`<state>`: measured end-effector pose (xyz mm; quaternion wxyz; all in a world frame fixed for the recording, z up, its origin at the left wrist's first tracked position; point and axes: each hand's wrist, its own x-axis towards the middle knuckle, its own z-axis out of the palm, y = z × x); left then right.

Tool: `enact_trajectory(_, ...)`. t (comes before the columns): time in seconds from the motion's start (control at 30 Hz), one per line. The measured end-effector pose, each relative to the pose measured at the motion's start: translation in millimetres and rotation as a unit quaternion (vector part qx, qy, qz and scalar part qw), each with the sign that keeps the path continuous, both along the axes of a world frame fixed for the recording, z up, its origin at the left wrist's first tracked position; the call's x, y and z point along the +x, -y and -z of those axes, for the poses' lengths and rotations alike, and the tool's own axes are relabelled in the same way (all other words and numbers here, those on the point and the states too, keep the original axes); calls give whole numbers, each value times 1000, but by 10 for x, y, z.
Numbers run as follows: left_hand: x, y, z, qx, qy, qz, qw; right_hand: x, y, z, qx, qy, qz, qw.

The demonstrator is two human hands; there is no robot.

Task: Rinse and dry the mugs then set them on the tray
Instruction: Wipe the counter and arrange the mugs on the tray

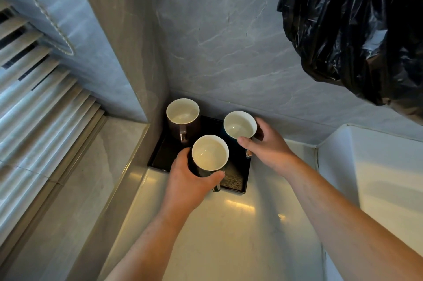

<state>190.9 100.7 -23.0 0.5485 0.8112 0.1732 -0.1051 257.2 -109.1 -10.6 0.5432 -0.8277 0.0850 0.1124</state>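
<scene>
Slatted blinds (34, 88) and a twisted cord (41, 6) fill the far left, above a pale sill (91, 177). Beside the sill, a black tray (160, 157) lies in the corner of the bench (229, 223), against the grey stone wall.

The back mug (182, 118) stands upright on the tray's far left corner, brown outside and white inside, with nothing in it and its handle turned toward the person.

The left hand (190, 177) curls round the front mug (210, 153), thumb on the near side and fingers on the left of its dark wall. This mug is upright over the near part of the tray, and its white inside is empty.

The right hand (267, 143) grips the right mug (239, 125) from its right side, thumb at the near rim. It is upright over the tray's far right part and empty too. Whether either held mug touches the tray cannot be told.

A white sink (377, 177) sits at the right, with a black plastic bag (354, 29) hanging above.
</scene>
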Motion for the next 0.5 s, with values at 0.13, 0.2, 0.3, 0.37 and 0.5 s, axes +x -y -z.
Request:
enact_trajectory(0.13, 9, 68, -11, 22, 43, 7, 999, 13, -5, 34, -9, 4, -1, 1000)
enact_trajectory(0.2, 17, 70, -16, 41, 51, 16, 998, 18, -24, 25, -18, 8, -3, 1000)
enact_trajectory(0.3, 13, 9, -34, 46, 59, 12, 997, 16, -43, 27, -25, 15, 6, 1000)
enact_trajectory(0.37, 27, -32, -44, 47, 63, 5, 997, 11, -49, 32, -28, 17, 13, 999)
enact_trajectory(0.5, 48, -46, -62, 56, 58, -3, 997, -8, -85, 16, -29, 15, 17, 999)
